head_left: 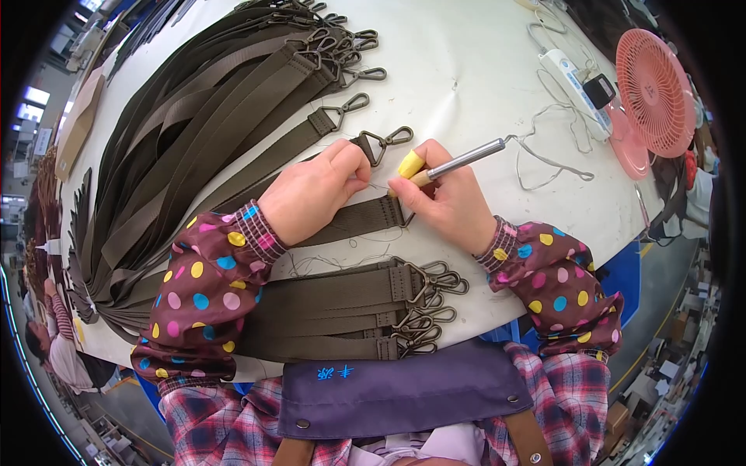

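The person wears brown oversleeves dotted with pink, yellow, blue and white spots; one covers the left forearm (203,299) at the lower left of the frame, the other the right forearm (561,281) at the lower right. Each ends in a striped elastic cuff at the wrist. Beneath them shows a red, pink and dark plaid shirt (579,396). At the bottom centre sits a purple apron bib (404,396) with small blue embroidery, metal snaps and brown straps.
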Action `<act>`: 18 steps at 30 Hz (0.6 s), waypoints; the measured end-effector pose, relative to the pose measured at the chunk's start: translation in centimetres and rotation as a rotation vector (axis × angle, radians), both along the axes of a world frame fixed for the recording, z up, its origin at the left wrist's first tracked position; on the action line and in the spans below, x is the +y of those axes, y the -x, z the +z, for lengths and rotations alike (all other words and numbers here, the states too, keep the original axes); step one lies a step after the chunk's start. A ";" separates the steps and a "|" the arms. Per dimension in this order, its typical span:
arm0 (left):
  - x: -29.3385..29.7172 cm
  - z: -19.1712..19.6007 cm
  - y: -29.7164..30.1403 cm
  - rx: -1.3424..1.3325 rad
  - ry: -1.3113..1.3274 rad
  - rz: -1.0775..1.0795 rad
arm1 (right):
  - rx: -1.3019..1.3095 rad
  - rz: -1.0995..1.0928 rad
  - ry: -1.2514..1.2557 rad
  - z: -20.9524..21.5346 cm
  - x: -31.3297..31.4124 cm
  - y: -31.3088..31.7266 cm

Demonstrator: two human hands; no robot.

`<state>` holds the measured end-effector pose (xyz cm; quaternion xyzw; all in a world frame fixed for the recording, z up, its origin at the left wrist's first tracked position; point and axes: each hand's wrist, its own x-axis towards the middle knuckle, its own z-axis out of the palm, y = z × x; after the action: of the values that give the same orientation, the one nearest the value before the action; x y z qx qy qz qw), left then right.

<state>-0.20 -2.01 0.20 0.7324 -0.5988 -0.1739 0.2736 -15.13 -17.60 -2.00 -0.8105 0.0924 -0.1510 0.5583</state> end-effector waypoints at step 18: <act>0.7 1.5 2.0 0.073 -0.274 0.138 | -0.162 0.210 0.575 0.6 -2.6 2.4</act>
<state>-2.21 -1.32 1.66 0.7956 -0.5072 -0.2613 0.2038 -17.53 -20.17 -1.40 -0.9256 -0.0830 -0.1766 0.3243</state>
